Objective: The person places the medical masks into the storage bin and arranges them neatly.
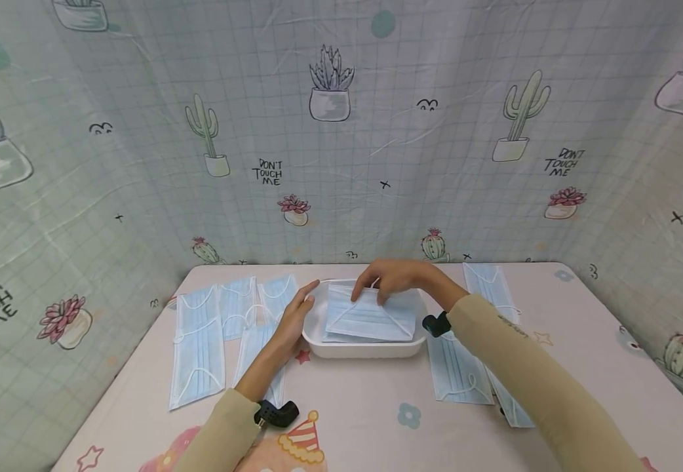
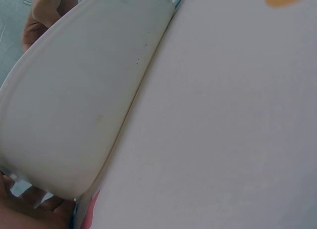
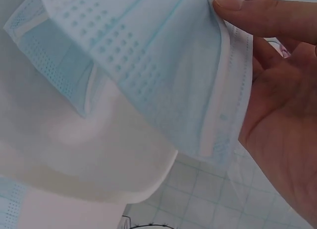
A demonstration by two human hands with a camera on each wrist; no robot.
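A white plastic tub [image 1: 365, 351] stands in the middle of the table with light blue face masks in it. My left hand [image 1: 290, 326] holds the tub's left end, thumb by the rim; in the left wrist view its fingers curl against the tub's outer wall [image 2: 74, 105]. Above the tub, my right hand [image 1: 397, 275] pinches the edge of a face mask [image 1: 371, 316]. The right wrist view shows the thumb on the front of that mask [image 3: 148, 66] and fingers behind it. Another mask [image 3: 54, 56] lies lower in the tub.
Several loose masks lie left of the tub, including a long one [image 1: 200, 347] at the outer left. More masks [image 1: 459, 370] lie on the right, partly under my right forearm. A patterned curtain [image 1: 377, 164] hangs behind the pink table [image 1: 365, 413].
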